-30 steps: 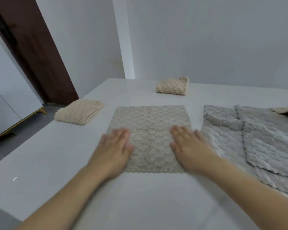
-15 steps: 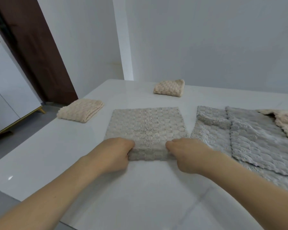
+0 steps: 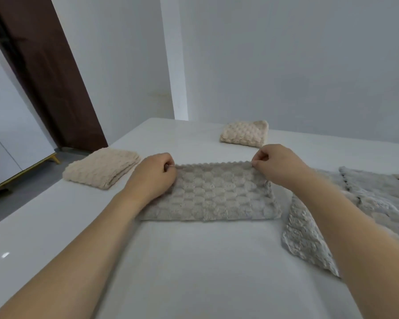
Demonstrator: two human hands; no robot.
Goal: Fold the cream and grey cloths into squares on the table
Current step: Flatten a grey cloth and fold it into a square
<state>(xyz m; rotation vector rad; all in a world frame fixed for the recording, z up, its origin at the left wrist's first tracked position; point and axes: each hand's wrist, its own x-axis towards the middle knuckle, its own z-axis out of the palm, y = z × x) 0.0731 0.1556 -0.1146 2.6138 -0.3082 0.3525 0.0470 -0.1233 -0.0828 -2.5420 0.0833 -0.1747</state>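
Grey cloth (image 3: 217,194) lies at the middle of the white table (image 3: 194,272), doubled over into a wide rectangle. Nubby, bubble-like plush weave; scalloped edge runs along its far side, fold line nearest the person.

Left hand (image 3: 154,176) curled at the far left corner, thumb and forefinger pinching the scalloped edge. Right hand (image 3: 276,164) likewise curled, pinching the far right corner. Both forearms reach in over the smooth, glossy tabletop.

Two cream cloths already folded: a thick, soft-ridged one (image 3: 101,168) near the table's left edge, just beside the left hand; a smaller, puffier square (image 3: 244,134) near the far edge, beyond the grey cloth.

On the right, a loose heap of grey cloths (image 3: 366,203), unfolded, same pebbled texture, overlapping each other; one corner hangs toward the near side under the right forearm.

Plain pale wall (image 3: 286,54) behind; dark brown door (image 3: 44,77) at left.
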